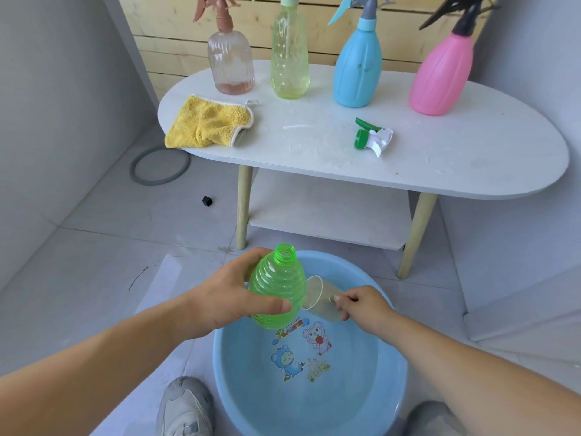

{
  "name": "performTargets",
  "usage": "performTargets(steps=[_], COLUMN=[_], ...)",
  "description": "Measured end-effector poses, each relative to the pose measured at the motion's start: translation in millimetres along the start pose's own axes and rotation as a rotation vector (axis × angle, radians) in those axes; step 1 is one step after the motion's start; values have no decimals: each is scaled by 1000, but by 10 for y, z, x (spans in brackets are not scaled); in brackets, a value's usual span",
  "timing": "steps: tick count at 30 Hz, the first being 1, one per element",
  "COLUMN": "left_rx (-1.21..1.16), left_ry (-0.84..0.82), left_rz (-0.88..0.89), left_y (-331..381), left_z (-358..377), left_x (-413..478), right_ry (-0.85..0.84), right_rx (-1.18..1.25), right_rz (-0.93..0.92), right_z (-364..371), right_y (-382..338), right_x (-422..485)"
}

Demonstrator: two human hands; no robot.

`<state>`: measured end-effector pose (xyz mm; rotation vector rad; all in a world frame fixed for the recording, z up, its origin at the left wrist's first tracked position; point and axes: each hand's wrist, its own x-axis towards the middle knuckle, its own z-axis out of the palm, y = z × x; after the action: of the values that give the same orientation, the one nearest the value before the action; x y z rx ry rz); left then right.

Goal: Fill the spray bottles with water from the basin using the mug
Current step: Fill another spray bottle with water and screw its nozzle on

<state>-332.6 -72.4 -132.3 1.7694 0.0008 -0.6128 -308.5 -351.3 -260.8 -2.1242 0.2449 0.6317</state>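
Hands met over the blue basin (239, 372) on the tiled floor, between the person's two grey shoes (184, 407). The left hand (232, 294) gripped the green bottle (278, 291) around its ribbed body, thumb laid across the front and the other fingers curled behind it. The bottle leaned a little, uncapped, with its open neck pointing up and away above the basin's far left side. Just to its right, the right hand (364, 305) held the mug (320, 298), a pale see-through one tipped on its side low in the basin, mouth facing the bottle. Its fingers were curled in and pinching at the mug's side; I could not make out the handle itself.

Behind the basin stood the white oval table (440, 158). Along its back edge were four capped sprayers: the clear pinkish bottle (231, 64), the yellow-green bottle (289, 58), the blue bottle (356, 67) and the pink bottle (440, 77). A green and white spray head (372, 138) lay loose on the tabletop in front of the blue one, and a yellow cloth (207, 124) sat crumpled at the left end.
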Motion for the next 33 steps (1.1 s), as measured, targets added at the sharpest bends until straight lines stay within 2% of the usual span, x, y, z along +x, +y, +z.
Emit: performTargets(steps=[7,12,25,33], left_rx=[-41,-86,-130,-122], left_ry=[6,5,6,4], left_rz=[42,79,113,118], left_y=[199,351,450,441], left_z=[-52,-68,3,36], left_x=[-110,-191,-239,-194], right_ry=[-37,0,256,294], right_rx=[184,244,190,100], right_rz=[-95,-208,-570,-693], right_z=[-392,-775,-1383,-1325], right_y=[-520,-942,-1563,-1701], right_x=[-309,-762,-1636,-1822])
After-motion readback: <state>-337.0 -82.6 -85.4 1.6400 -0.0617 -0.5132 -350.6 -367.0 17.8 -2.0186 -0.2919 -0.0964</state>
